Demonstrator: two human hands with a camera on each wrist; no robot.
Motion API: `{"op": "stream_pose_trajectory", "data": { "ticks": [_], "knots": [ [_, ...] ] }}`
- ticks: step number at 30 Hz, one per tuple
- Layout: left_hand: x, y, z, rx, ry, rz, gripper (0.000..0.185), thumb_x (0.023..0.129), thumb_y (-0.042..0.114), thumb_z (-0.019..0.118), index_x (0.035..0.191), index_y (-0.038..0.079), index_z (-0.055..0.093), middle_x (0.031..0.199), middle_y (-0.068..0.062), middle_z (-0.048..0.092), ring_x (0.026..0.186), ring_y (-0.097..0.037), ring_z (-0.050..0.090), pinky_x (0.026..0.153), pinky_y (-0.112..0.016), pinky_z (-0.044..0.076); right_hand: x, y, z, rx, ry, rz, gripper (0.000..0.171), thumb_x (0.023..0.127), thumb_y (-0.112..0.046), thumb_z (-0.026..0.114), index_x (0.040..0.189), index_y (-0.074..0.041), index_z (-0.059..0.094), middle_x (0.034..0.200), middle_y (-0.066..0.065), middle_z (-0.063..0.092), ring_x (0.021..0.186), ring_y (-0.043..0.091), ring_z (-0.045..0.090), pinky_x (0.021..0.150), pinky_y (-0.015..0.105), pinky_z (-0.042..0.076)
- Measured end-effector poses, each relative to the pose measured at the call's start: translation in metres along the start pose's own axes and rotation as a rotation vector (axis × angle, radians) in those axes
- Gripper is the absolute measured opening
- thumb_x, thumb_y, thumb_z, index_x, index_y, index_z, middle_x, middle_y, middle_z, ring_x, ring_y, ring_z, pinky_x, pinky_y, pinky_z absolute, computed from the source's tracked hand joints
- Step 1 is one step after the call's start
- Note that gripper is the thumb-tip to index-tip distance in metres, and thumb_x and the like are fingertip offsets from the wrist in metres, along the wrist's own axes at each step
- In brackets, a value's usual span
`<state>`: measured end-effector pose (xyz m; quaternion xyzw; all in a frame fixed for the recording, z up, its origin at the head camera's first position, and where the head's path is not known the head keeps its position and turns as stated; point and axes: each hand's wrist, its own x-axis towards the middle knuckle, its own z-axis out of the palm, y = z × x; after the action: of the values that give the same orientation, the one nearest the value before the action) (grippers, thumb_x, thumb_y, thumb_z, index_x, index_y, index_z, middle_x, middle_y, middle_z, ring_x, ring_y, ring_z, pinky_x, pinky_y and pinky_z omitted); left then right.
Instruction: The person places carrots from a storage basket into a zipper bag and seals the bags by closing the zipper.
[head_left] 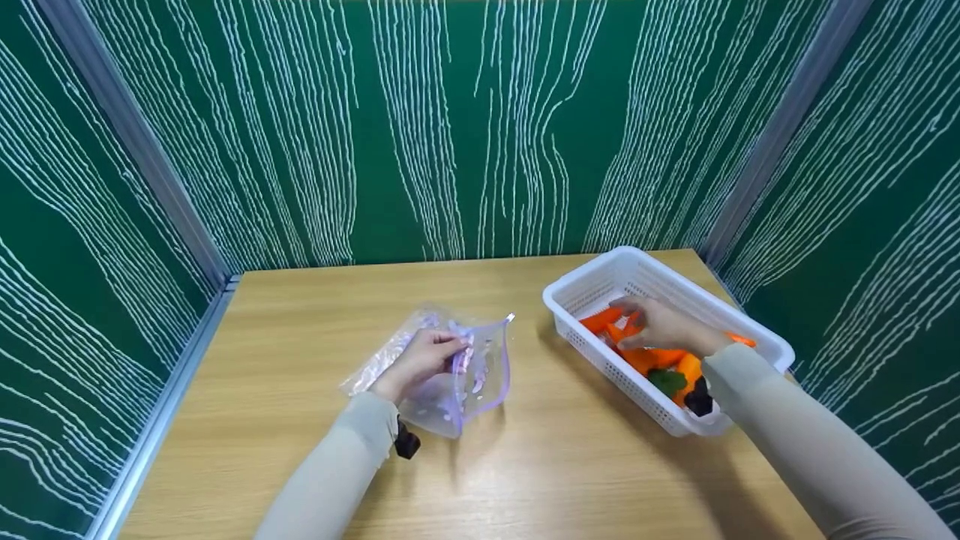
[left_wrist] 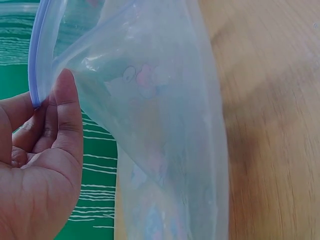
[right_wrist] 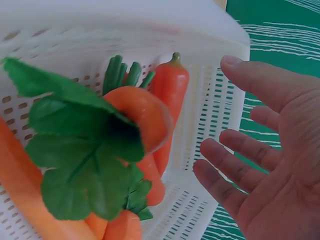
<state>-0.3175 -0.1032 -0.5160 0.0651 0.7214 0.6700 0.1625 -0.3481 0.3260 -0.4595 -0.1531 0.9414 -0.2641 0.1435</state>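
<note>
My left hand point(head_left: 424, 358) pinches the purple zip edge of a clear plastic bag point(head_left: 465, 375) and holds its mouth up off the wooden table point(head_left: 300, 360). In the left wrist view the thumb point(left_wrist: 67, 112) presses the bag's rim point(left_wrist: 36, 65) against the fingers. My right hand point(head_left: 660, 324) is inside a white perforated basket point(head_left: 600, 285) at the right, over orange toy carrots point(head_left: 645, 358). The right wrist view shows that hand point(right_wrist: 260, 155) with its fingers spread and nothing in them, beside carrots point(right_wrist: 167, 100) and a green leaf point(right_wrist: 80, 150).
Green panels with white wavy lines wall in the table on three sides. The basket sits close to the table's right edge and the right panel. A small black wrist strap clip point(head_left: 406, 441) hangs under the left sleeve.
</note>
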Motion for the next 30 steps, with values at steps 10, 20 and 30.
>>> {"op": "stream_pose_trajectory", "data": {
  "ticks": [10, 20, 30],
  "knots": [
    [0.000, -0.002, 0.000, 0.003, -0.004, 0.002, 0.029, 0.112, 0.012, 0.059, 0.118, -0.013, 0.073, 0.080, 0.005, 0.067, 0.070, -0.006, 0.063, 0.067, -0.019, 0.057, -0.007, 0.011, 0.005, -0.033, -0.084, 0.055, 0.075, 0.097, -0.026, 0.083, 0.162, -0.015, 0.047, 0.154, 0.026, 0.053, 0.120, 0.040, 0.060, 0.108, 0.064, 0.055],
    [-0.001, -0.003, -0.001, -0.018, -0.030, 0.028, 0.026, 0.111, 0.011, 0.060, 0.109, -0.009, 0.077, 0.076, 0.006, 0.065, 0.068, -0.004, 0.061, 0.066, -0.020, 0.055, -0.013, 0.016, 0.010, -0.007, -0.156, 0.127, 0.090, 0.095, -0.031, 0.084, 0.170, -0.016, 0.036, 0.170, 0.022, 0.038, 0.134, 0.043, 0.050, 0.115, 0.074, 0.044],
    [-0.002, 0.000, -0.001, 0.004, -0.037, 0.033, 0.033, 0.112, 0.012, 0.058, 0.124, -0.017, 0.068, 0.081, 0.005, 0.066, 0.071, -0.005, 0.062, 0.069, -0.021, 0.056, -0.015, 0.023, 0.013, 0.114, -0.200, 0.197, 0.081, 0.090, -0.025, 0.087, 0.162, -0.020, 0.049, 0.145, 0.014, 0.051, 0.129, 0.039, 0.048, 0.103, 0.059, 0.053]
  ]
}}
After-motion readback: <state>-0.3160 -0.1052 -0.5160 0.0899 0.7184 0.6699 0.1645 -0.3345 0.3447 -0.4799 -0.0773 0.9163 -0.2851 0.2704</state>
